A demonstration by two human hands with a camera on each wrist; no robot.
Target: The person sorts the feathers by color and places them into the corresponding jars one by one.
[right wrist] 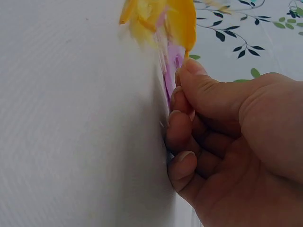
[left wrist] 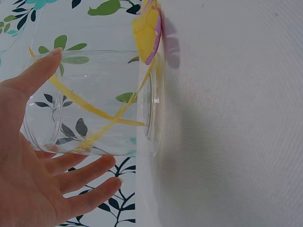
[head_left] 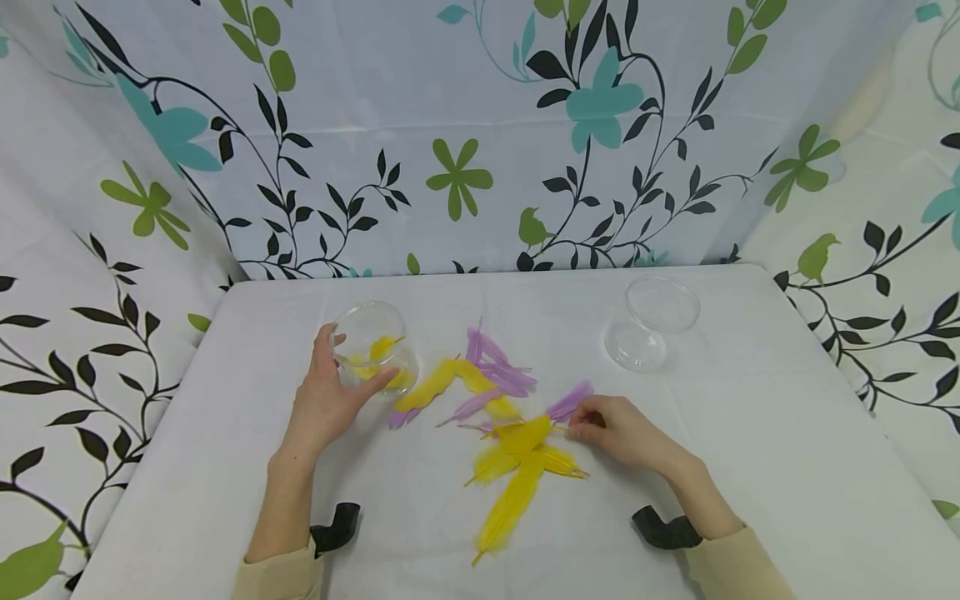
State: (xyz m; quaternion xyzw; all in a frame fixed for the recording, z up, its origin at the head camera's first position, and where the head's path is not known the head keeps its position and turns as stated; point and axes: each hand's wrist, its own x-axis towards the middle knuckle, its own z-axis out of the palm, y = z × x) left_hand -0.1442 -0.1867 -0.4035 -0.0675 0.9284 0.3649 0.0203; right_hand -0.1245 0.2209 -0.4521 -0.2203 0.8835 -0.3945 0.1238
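Observation:
My left hand (head_left: 326, 404) holds a clear glass jar (head_left: 397, 354) on the left side of the table, thumb on one side and fingers on the other. Inside the jar lie yellow feathers (left wrist: 85, 101), crossed in the left wrist view. My right hand (head_left: 618, 429) pinches the quill of a yellow feather (right wrist: 182, 21) between thumb and fingertips, just above the tabletop. That feather overlaps other yellow feathers (head_left: 513, 500) on the table. A purple feather (head_left: 572, 400) lies beside the right fingertips.
More purple feathers (head_left: 498, 367) and yellow feathers (head_left: 431, 383) lie in a loose pile mid-table. A second clear glass jar (head_left: 636, 346) and what looks like a round clear lid (head_left: 663, 304) are at the back right. Patterned cloth (head_left: 337, 125) hangs behind the white table (head_left: 787, 433).

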